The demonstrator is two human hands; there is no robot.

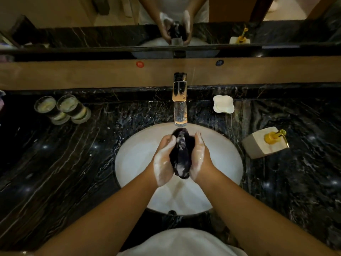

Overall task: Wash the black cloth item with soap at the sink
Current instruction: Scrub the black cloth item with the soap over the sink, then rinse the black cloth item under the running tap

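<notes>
The black cloth item [181,154] is bunched up and streaked with white lather, held over the white oval sink [132,159]. My left hand [163,161] presses on its left side and my right hand [198,157] on its right, both coated in soap foam. The cloth's upper end sits just below the spout of the chrome tap [180,100]. No water stream is visible from the tap. A white soap bar lies in a white dish [223,104] to the right of the tap.
Two glass tumblers [62,109] stand on the black marble counter [64,163] at the left. A square dispenser with a gold pump [265,142] sits right of the sink. A mirror [166,21] runs along the back wall.
</notes>
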